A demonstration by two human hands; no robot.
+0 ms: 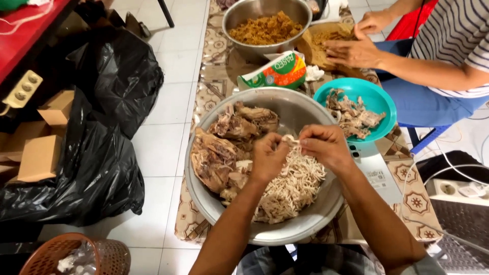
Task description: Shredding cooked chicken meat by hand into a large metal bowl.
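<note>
While pinched together over the steel bowl [305,231], left hand [267,158] and right hand [326,147] both closed on one pale meat strip [290,141] stretched between the fingertips. Directly under the hands: shreds [295,186], thin, stringy, off-white, heaped loosely. Left of the left hand: cooked pieces [224,147], brownish-grey, lumpy, skin wrinkled (exact cuts hard to tell). Bowl round, dull metal, smooth wall, near rim crossing the forearms.

Just right of the right hand: teal bowl [379,99], round, plastic-looking, holding ragged scraps [354,117]. Beyond the hands: soft pack [277,71], green, white and orange, crumpled, lying on its side. Further beyond: second steel bowl [244,48], top rim cut off, filled with crumbly golden-brown stuff [265,28]. Another person's hands [356,51] far to the right and beyond, pressing on a brown heap, partly hidden by the pack; face out of view, striped sleeve [453,35] only.

Far left of the left hand: black bags [102,153], glossy, creased; plain cardboard boxes [41,158] half tucked behind them. Near left: woven basket [76,257], reddish-brown, cut off below. Patterned mat [412,198] underneath, mostly covered.
</note>
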